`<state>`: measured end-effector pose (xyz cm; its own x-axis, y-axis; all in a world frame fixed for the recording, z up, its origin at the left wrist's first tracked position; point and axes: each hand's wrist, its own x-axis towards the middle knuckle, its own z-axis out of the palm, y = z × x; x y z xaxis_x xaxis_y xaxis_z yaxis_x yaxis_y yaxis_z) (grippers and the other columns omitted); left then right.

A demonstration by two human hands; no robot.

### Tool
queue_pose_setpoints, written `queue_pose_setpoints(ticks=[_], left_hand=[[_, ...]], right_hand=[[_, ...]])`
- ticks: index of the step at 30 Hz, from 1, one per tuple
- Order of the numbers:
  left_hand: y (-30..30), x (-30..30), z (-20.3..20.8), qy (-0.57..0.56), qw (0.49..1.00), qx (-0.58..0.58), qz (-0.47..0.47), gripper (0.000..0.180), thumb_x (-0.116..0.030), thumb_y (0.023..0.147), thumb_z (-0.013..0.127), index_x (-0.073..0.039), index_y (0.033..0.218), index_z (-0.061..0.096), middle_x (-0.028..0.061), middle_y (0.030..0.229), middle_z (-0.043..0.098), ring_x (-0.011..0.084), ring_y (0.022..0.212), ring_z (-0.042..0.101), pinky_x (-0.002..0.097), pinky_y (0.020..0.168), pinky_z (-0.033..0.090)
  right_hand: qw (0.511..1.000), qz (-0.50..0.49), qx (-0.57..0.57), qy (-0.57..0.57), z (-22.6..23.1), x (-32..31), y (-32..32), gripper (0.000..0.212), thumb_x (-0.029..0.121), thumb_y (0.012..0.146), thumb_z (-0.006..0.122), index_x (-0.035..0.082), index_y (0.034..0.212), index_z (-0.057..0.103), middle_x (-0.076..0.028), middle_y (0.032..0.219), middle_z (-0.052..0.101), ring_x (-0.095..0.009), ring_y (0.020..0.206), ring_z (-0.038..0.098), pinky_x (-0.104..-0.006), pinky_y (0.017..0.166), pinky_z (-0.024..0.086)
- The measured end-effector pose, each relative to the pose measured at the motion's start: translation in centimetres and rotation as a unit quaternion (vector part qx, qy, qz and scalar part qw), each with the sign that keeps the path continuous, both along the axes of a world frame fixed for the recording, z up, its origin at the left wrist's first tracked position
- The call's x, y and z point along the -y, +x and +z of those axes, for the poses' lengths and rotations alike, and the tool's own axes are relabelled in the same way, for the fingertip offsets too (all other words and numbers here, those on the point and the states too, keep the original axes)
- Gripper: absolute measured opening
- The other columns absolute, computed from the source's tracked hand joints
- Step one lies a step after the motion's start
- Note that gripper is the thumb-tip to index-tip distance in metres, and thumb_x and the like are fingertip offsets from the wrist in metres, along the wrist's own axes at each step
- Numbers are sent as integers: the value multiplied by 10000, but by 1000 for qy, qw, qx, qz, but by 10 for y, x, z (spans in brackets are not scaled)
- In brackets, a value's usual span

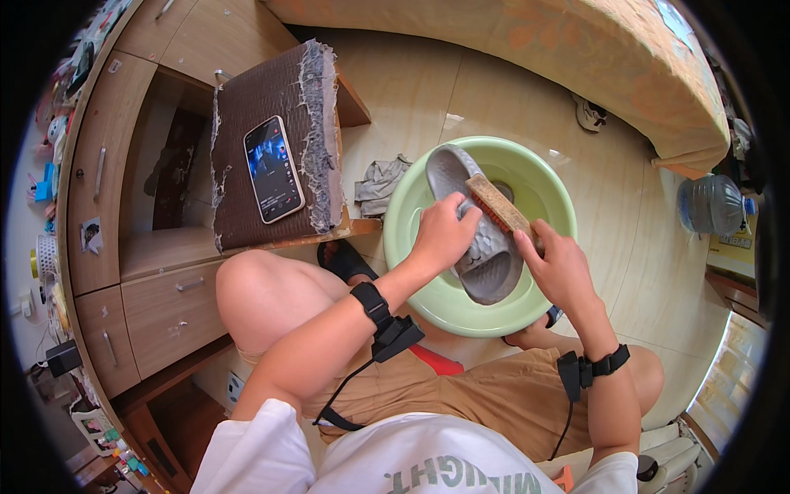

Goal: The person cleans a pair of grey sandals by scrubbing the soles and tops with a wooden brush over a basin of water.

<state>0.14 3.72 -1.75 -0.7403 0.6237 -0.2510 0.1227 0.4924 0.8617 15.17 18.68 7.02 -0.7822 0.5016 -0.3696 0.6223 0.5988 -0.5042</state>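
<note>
Over a pale green basin (pixel 397 239) I hold a grey slide sandal (pixel 490 276) tilted, its open toe end toward me. My left hand (pixel 444 232) grips the sandal by its left side, at the strap. In my right hand (pixel 559 262) is a wooden scrubbing brush (pixel 498 204) with reddish-brown bristles. The brush lies slantwise with its bristles down against the sandal, near the strap. Part of another dark round shape shows inside the basin behind the brush; I cannot make out what it is.
A worn brown padded stool (pixel 234 148) carries a phone (pixel 274 169) with a lit screen. Beside the basin lies a grey cloth (pixel 381 185). A water jug (pixel 712 204) stands at the right. Wooden cabinets (pixel 107 173) line the left; a draped bed (pixel 527 37) is at the back.
</note>
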Motion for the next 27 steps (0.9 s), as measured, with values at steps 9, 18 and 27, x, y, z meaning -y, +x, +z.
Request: queue_pose_setpoints(ticks=[9, 18, 27], left_hand=[[14, -2, 17, 33, 993, 2, -114, 295, -237, 936, 641, 30, 1046, 700, 247, 911, 711, 350, 835, 682, 421, 807, 531], [4, 0, 1, 19, 999, -9, -27, 321, -231, 954, 625, 54, 1087, 688, 246, 879, 720, 325, 807, 710, 414, 778, 537], [11, -1, 8, 50, 996, 44, -67, 295, -207, 956, 629, 49, 1089, 690, 195, 852, 730, 219, 764, 693, 384, 754, 538]], right_hand=[[999, -25, 20, 9, -6, -5, 2, 449, 462, 1049, 576, 21, 1030, 654, -229, 764, 701, -444, 754, 686, -519, 698, 539], [1000, -14, 17, -21, 1, 1, 4, 458, 466, 1046, 582, 15, 1029, 657, -229, 767, 701, -443, 750, 689, -515, 697, 541], [999, -27, 17, -4, -4, -4, 5, 448, 462, 1045, 588, 20, 1036, 661, -226, 767, 699, -433, 735, 685, -502, 683, 536]])
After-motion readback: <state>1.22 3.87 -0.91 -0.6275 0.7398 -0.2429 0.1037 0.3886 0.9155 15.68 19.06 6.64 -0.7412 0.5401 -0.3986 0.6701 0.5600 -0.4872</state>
